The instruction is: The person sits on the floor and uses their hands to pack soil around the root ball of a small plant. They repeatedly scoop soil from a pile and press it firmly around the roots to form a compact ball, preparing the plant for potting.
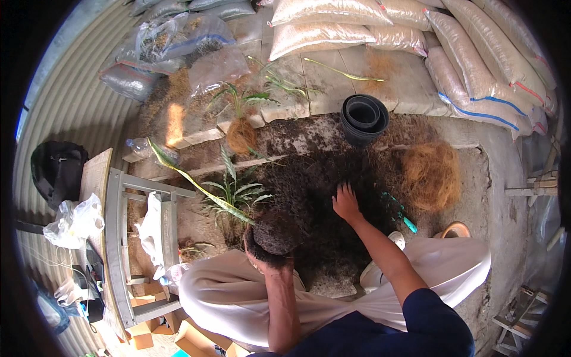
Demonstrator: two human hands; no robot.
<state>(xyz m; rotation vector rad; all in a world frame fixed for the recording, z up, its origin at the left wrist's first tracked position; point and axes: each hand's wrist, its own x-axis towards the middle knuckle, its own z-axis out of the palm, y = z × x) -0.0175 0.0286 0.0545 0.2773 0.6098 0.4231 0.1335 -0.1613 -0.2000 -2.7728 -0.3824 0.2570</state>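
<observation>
My left hand cups a dark, soil-covered root ball from below. From that ball a long yellow-edged snake plant leaf slants up and left. Over the heap of dark potting soil, my right hand reaches down with its fingertips at the soil and nothing seen in its grasp. To its right lies a soil-smeared hand tool with a green handle. Two nested black plastic pots stand beyond the heap. A leafy plant is just left of the soil.
A mound of brown fibre lies at the right, near a terracotta pot. Another plant with a fibrous root ball rests by the paving edge. Full sacks are stacked behind. A bench stands at the left.
</observation>
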